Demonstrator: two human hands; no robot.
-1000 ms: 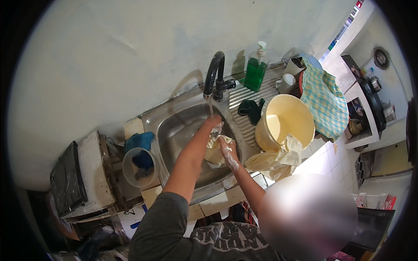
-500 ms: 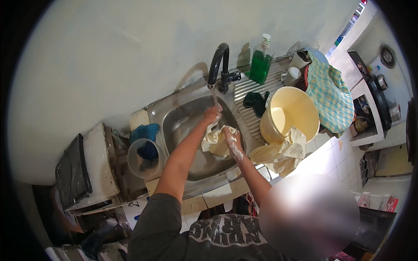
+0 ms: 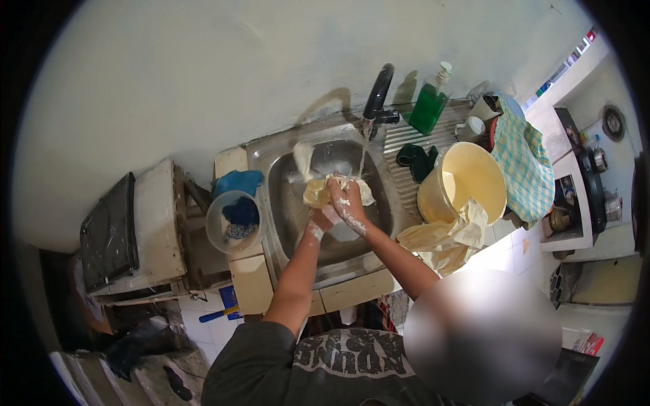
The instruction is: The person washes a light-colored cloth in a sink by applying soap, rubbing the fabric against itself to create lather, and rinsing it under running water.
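Note:
Over the steel sink (image 3: 281, 203), my two hands are pressed together around a crumpled cream cloth (image 3: 315, 194), thin and wet-looking. My right hand (image 3: 345, 198) is on top, closed on it, with white residue on its back and wrist. Just below sits my left hand (image 3: 323, 218), closed against the same cloth, its fingers mostly hidden. Cloth pokes out on both sides of the hands. Water runs from the black faucet (image 3: 379, 95) behind them. A blurred whitish shape (image 3: 302, 161) shows at the sink's far left; I cannot tell what it is.
Right of the sink, a cream bucket (image 3: 440, 196) stands on the ribbed drainboard, a similar cream cloth (image 3: 447, 237) over its rim. Near it are a dark green cloth (image 3: 418, 161), a green soap bottle (image 3: 428, 108) and a white mug (image 3: 469, 128). A clear tub (image 3: 215, 230) sits left.
My left hand has come back from the faucet stream to beneath my right hand. The cloth is now bunched between both hands. The whitish blur has appeared, and the view has shifted.

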